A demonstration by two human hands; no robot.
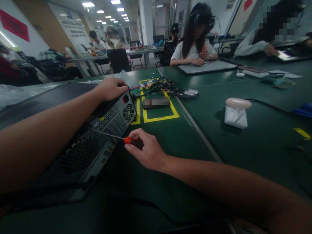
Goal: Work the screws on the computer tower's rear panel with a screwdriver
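The computer case [110,121] lies on the worktop [243,149], its back panel turned toward the right hand [149,151]. That hand's fingers are closed around the handle of a screwdriver [126,139], whose shaft reaches to the panel; whether the tip is seated in a screw is too dim to tell. The left hand [110,88] lies over the case's top edge, fingers bent; I cannot tell whether they grip or merely rest.

The shaft runs at a slant, so the tip could slip, scrape the metal or spoil a screw head. If the left hand bears down too lightly, the case could shift under a push. A loosened screw might drop through the large vent [80,154] and be hard to recover.

Counted: one case, one screwdriver, one large vent, one smaller fan grille [128,112], one tangle of cables [165,86], one dark box [156,102] inside a yellow tape outline [162,119], and one small white box [236,118] with one pinkish oval thing [238,103] on top.
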